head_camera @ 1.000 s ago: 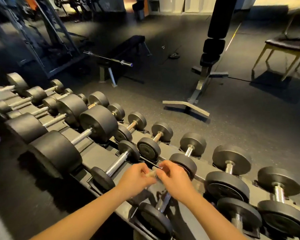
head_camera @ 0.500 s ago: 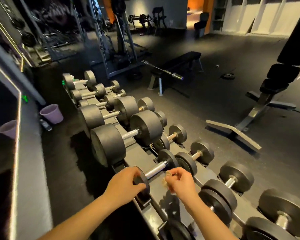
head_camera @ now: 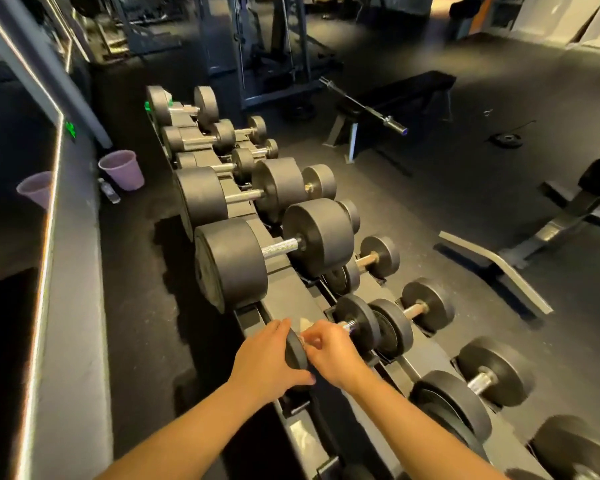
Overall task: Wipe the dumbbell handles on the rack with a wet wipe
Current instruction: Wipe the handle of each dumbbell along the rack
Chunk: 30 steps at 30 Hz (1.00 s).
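A long dark rack (head_camera: 284, 299) carries rows of black dumbbells with chrome handles. My left hand (head_camera: 269, 362) grips the near head of a small dumbbell (head_camera: 357, 323) on the rack's near row. My right hand (head_camera: 329, 353) is wrapped round that dumbbell's handle, with a pale wet wipe (head_camera: 305, 323) showing just above its fingers. Most of the handle is hidden under my right hand. A much bigger dumbbell (head_camera: 274, 258) sits just beyond.
More small dumbbells (head_camera: 478, 386) line the rack to the right. A purple bucket (head_camera: 122, 169) and a bottle (head_camera: 109, 191) stand on the floor at left by a ledge. A flat bench (head_camera: 395, 95), a barbell (head_camera: 364, 103) and an adjustable bench (head_camera: 568, 209) stand beyond.
The view has swung left along the rack. My left hand has taken hold of the small dumbbell's near head, and my right hand with the wipe has closed round its handle.
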### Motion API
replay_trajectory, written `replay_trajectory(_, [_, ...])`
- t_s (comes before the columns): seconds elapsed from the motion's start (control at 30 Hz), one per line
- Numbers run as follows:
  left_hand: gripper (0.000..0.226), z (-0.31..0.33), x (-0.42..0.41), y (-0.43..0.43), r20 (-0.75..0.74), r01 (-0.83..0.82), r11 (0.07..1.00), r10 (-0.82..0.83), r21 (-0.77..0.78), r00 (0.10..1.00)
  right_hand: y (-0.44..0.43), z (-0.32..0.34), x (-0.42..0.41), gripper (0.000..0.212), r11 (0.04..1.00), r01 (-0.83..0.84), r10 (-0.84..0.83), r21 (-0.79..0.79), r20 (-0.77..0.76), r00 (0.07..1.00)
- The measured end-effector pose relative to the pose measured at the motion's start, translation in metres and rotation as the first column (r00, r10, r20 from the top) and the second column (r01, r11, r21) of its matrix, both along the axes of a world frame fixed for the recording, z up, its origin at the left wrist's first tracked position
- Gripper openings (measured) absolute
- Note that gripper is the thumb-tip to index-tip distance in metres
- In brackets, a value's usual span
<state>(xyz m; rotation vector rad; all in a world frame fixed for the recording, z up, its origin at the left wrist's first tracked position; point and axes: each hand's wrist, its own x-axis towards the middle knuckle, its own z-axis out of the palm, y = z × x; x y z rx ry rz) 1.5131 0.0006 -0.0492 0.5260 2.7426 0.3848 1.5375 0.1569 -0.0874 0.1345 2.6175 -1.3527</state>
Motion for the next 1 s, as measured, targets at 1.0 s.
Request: replay_trajectory(1.0, [0.119, 0.002, 0.017, 0.014, 0.070, -0.114, 0.993, 0.113, 0.012, 0.991, 0.021, -0.025, -0.001, 0.008, 0.961, 0.004, 0.049, 0.276, -0.186, 0.981])
